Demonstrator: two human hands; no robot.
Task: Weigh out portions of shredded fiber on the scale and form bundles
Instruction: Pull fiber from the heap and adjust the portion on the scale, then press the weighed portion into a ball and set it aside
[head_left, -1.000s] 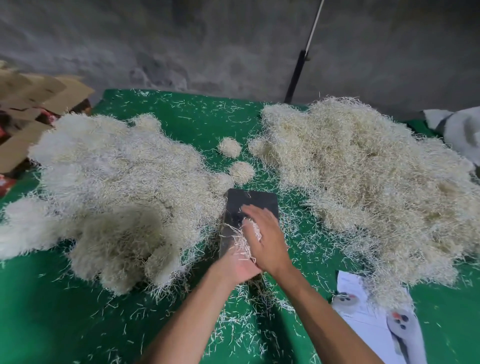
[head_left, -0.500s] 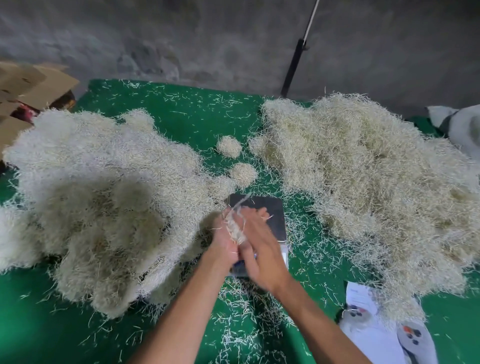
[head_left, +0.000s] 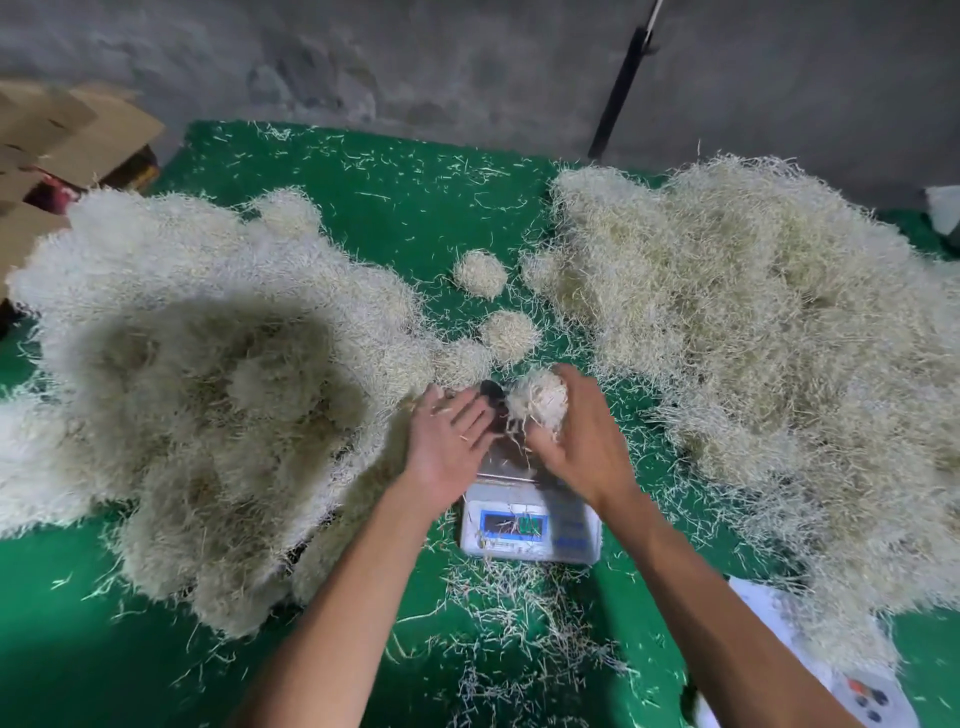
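Hands parted since before, right hand (head_left: 582, 441) grip curled round fiber wad (head_left: 540, 397), left hand (head_left: 449, 439) flat, empty.

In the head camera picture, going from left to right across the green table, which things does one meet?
Brown cardboard boxes → large whitish fiber heap → left hand → right hand gripping a fiber bundle → large yellowish loose fiber heap.

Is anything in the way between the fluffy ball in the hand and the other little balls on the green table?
Nothing visible. The right hand holds the fiber ball just short of the nearest finished bundle; only loose strands lie between.
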